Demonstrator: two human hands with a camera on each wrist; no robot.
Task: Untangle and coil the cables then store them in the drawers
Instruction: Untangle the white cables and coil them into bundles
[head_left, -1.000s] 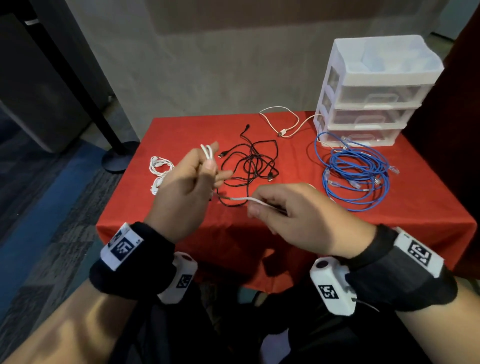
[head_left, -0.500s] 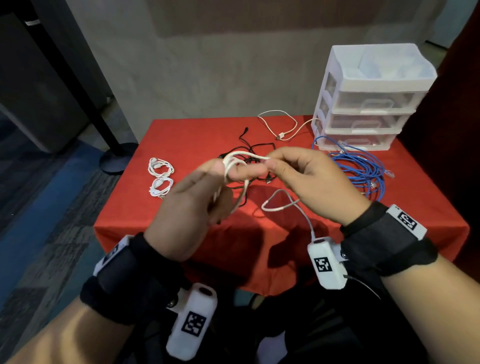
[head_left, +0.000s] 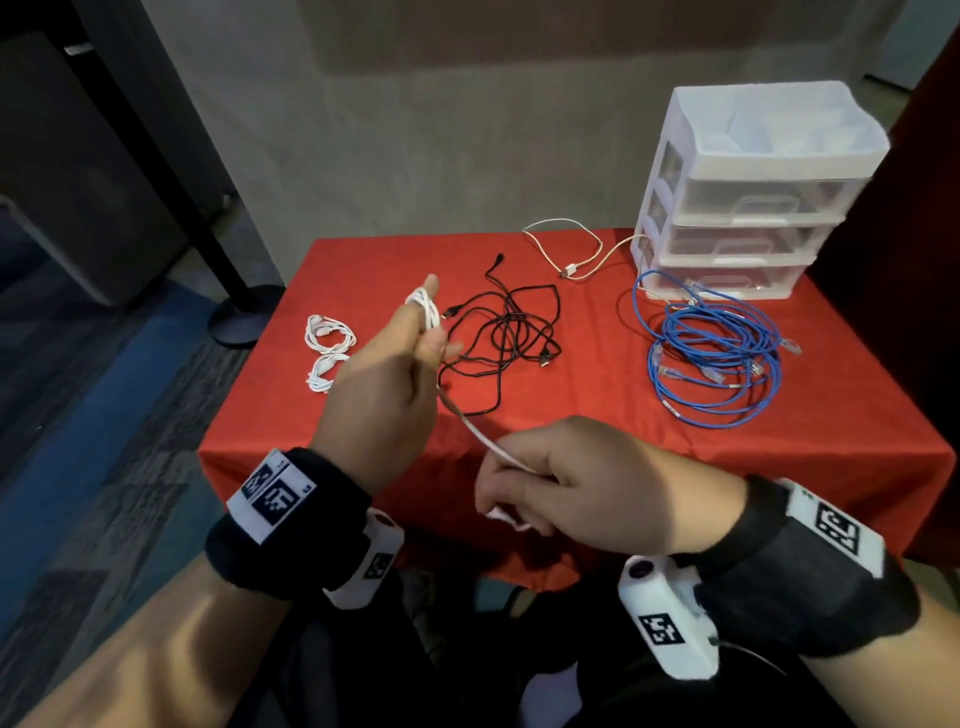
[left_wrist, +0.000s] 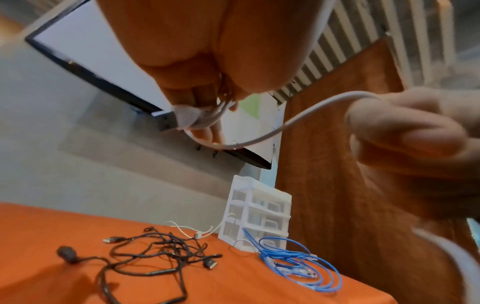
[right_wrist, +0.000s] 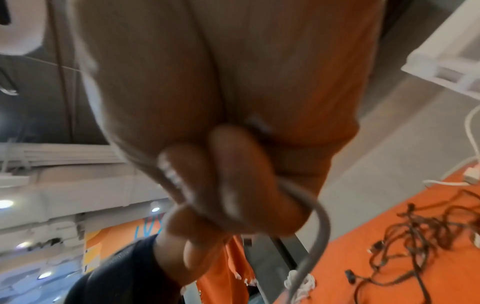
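White cable is mid-coil, held in the air above the table's near edge. L hand has several loops wound over a raised finger w/ thumb pressed on them; R hand pinches the free tail, fingers curled round it, the end sticking out below the fist. The strand between the hands looks fairly taut.

On the red table: black cable tangle mid-table, blue cable loosely looped toward the right edge, just in front of the drawer unit at the far right corner, drawers all closed. Another white cable lies by the far edge; two small white coils sit near the left edge.

Risks, as I judge: loops could slip off the fingertip if R hand pulls too hard, undoing the coil. Slack tail may drop and snag the black tangle. Drawers need opening w/ hands full.
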